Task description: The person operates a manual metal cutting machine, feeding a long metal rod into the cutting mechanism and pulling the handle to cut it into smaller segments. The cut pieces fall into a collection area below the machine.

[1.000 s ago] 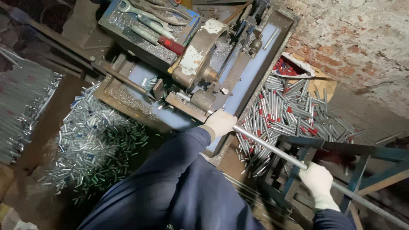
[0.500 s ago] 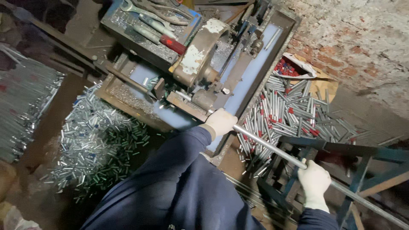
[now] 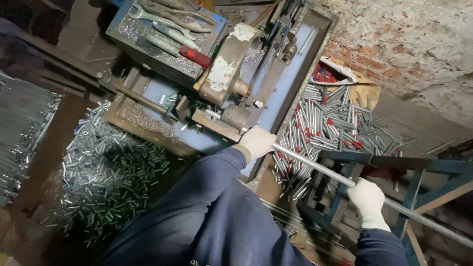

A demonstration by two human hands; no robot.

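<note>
The left hand [image 3: 257, 142], in a white glove, is closed around the near end of a long metal rod [image 3: 315, 166], just beside the cutting machine [image 3: 231, 83]. The right hand [image 3: 367, 201], also in a white glove, is closed around the same rod further back, so the rod runs between both hands and then continues to the lower right edge of the view. The rod lies over a blue metal frame [image 3: 394, 161], and its front end is hidden under the left hand, near the machine.

The machine stands in a shallow metal tray [image 3: 290, 93] with a pale blue floor. Behind it there is a blue tool box [image 3: 143, 44] with a spanner, some pliers and a tool with a red handle inside.

To the right of the tray, on the ground, lies a pile of grey tubes [image 3: 335, 123]; some of them have red caps. Behind this pile, at the brick wall [image 3: 419, 44], there is an open brown paper package [image 3: 362, 83] with a white liner, and small red pieces are inside it.

To the left of the tray, a heap of short cut metal pieces [image 3: 108, 172] covers the ground. At the far left edge, a bundle of long thin rods [image 3: 19, 128] is lying
</note>
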